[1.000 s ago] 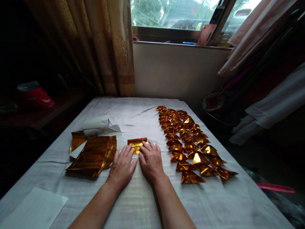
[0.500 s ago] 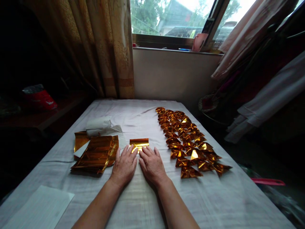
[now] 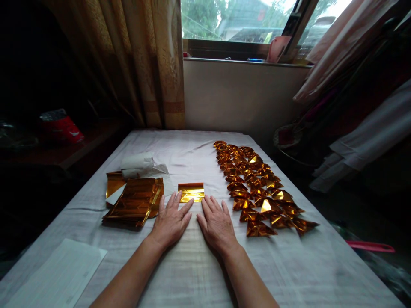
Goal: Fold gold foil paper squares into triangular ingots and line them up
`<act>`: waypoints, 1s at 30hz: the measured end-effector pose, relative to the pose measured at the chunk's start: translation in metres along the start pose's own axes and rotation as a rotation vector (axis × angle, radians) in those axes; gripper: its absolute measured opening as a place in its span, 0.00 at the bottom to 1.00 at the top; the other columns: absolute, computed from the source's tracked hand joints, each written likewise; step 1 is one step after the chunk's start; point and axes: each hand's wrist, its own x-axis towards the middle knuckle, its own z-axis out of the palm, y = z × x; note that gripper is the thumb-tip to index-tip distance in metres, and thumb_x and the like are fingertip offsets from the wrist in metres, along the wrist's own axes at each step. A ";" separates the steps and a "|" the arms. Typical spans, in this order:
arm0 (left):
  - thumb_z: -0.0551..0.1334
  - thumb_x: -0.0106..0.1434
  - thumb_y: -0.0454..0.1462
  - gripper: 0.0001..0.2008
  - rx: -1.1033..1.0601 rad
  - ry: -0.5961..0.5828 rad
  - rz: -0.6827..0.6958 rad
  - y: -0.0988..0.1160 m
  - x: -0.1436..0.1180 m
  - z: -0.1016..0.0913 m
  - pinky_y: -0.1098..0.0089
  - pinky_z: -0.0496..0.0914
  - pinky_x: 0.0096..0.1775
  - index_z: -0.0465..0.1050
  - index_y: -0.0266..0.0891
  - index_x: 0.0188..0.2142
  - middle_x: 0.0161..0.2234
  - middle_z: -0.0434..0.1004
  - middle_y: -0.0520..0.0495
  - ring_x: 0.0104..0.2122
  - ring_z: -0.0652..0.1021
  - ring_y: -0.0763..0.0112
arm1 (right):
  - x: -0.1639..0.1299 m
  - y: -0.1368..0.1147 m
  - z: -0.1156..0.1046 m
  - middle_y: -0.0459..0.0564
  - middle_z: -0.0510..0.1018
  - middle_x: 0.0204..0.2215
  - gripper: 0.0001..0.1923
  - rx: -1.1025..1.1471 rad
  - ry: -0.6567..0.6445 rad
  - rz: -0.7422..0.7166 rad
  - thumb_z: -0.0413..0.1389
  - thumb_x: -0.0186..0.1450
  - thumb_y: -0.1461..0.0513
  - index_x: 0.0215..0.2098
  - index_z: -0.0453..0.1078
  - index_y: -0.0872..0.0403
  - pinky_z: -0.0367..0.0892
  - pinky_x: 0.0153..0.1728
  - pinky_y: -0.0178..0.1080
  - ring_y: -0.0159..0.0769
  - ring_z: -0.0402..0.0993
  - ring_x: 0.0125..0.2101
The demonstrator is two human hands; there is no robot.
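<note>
A small folded sheet of gold foil paper (image 3: 191, 191) lies flat in the middle of the cloth-covered table. My left hand (image 3: 171, 218) rests palm down at its near left edge, fingers stretched out, the fingertips touching it. At its near right corner my right hand (image 3: 216, 222) lies flat too, fingers extended, the tips at the corner. Left of my left hand sits a stack of gold foil sheets (image 3: 133, 201). To the right, several folded gold foil pieces (image 3: 255, 192) stand in slanting rows.
Behind the stack lies a white paper roll (image 3: 137, 162). A pale sheet of paper (image 3: 61, 273) is at the table's near left. Clothes (image 3: 369, 132) hang on the right, beside a pink handle (image 3: 370, 246). A curtain (image 3: 154, 68) and a window (image 3: 237, 21) are beyond the table.
My hands have slid apart and slightly towards me, uncovering more of the folded foil sheet. The whole view has shifted a little.
</note>
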 end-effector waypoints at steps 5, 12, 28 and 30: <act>0.54 0.70 0.47 0.21 -0.003 0.016 -0.006 0.000 -0.003 0.000 0.41 0.48 0.63 0.66 0.57 0.61 0.65 0.62 0.43 0.65 0.62 0.51 | 0.000 0.000 0.000 0.55 0.63 0.64 0.23 -0.003 0.035 0.002 0.48 0.72 0.57 0.63 0.63 0.51 0.47 0.64 0.58 0.47 0.57 0.65; 0.53 0.69 0.45 0.23 0.043 0.045 -0.009 -0.008 -0.023 -0.005 0.42 0.44 0.65 0.65 0.49 0.62 0.64 0.64 0.43 0.65 0.62 0.52 | 0.000 0.002 0.001 0.56 0.64 0.64 0.23 -0.002 0.035 0.005 0.49 0.71 0.58 0.62 0.64 0.52 0.48 0.64 0.58 0.48 0.57 0.65; 0.53 0.69 0.41 0.21 -0.032 0.157 0.065 -0.005 -0.024 -0.010 0.47 0.48 0.66 0.67 0.41 0.60 0.62 0.68 0.42 0.63 0.65 0.54 | 0.000 0.002 -0.001 0.52 0.74 0.57 0.15 0.093 0.129 -0.065 0.50 0.69 0.63 0.50 0.73 0.52 0.53 0.62 0.52 0.46 0.65 0.60; 0.54 0.69 0.42 0.21 -0.063 0.147 0.067 -0.007 -0.024 -0.008 0.45 0.49 0.65 0.68 0.41 0.59 0.60 0.71 0.41 0.61 0.68 0.54 | 0.000 0.003 0.001 0.52 0.76 0.54 0.13 0.115 0.162 -0.087 0.51 0.68 0.64 0.47 0.74 0.52 0.55 0.61 0.52 0.46 0.67 0.58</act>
